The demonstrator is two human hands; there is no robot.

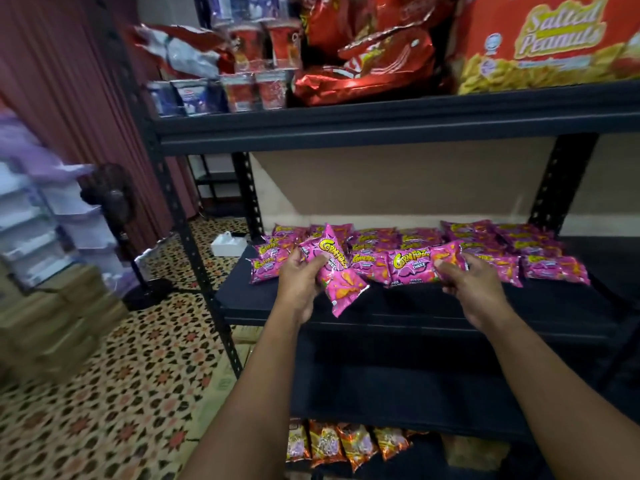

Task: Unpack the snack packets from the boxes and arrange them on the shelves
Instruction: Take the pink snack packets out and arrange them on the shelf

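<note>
The left hand (300,271) gripped a pink packet (337,268) held tilted, one corner up and the lower end hanging over the front edge of the middle shelf (398,306); the tilt suggested it was being turned to lie flat like the others. The right hand (469,278) pinched the right end of a second pink packet (420,263), which lay level just behind the shelf's front edge, probably being set into the front row; both hands were thus closed on packets, neither free. Behind them, rows of matching pink packets (485,244) lay flat and overlapping from the left edge towards the right, reaching the back edge, logos up so the brand reads from the front; the shelf's right end was bare. No unpacking box showed clearly, so the supply left could not be judged. Below, the bottom shelf held orange packets (346,445) standing in a row; above, the top shelf (381,123) carried red bags (374,60), wrapped cups (252,88) and a peanut carton (554,43) at its right end.
</note>
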